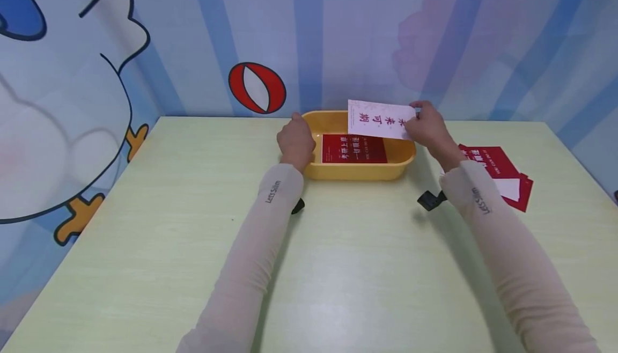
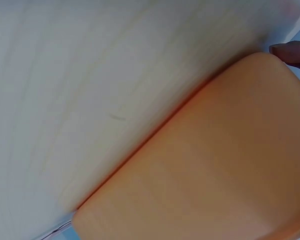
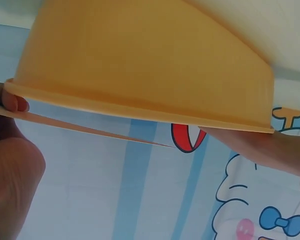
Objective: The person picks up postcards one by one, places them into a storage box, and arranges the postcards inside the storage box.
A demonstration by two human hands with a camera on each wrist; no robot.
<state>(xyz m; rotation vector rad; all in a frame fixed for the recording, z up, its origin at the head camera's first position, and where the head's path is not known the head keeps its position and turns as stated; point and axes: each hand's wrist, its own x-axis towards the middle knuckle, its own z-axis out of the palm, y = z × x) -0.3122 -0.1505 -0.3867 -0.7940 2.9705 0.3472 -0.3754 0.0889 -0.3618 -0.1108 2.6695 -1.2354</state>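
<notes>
Basin (image 1: 357, 171), yellow, plastic-looking, oblong with rounded corners, standing upright near the far edge of a pale table (image 1: 145, 235); inside it, one red card (image 1: 354, 149) bearing white characters, lying toward the left part. Left hand (image 1: 295, 141), at the basin's left end, fingers curled round the rim and gripping it. Right hand (image 1: 429, 127), raised at the basin's right end, thumb and fingers pinching the right edge of a pale pink card (image 1: 376, 119) printed with red characters; this card is held above the far right part of the basin, overlapping it in the head view, and appears nearly edge-on in the right wrist view, where contact with the rim cannot be made out with certainty. Group of red cards (image 1: 499, 162), spread in overlap on the table to the right of the basin, partly covered by the right forearm, with a white piece (image 1: 509, 188) among them. Pair of light sleeves, lettered, left (image 1: 280, 186) and right (image 1: 473, 192). Backdrop (image 1: 352, 36), blue-striped, printed with a red-and-white ball (image 1: 257, 87) and, to its left, a large white cartoon figure (image 1: 63, 101)
</notes>
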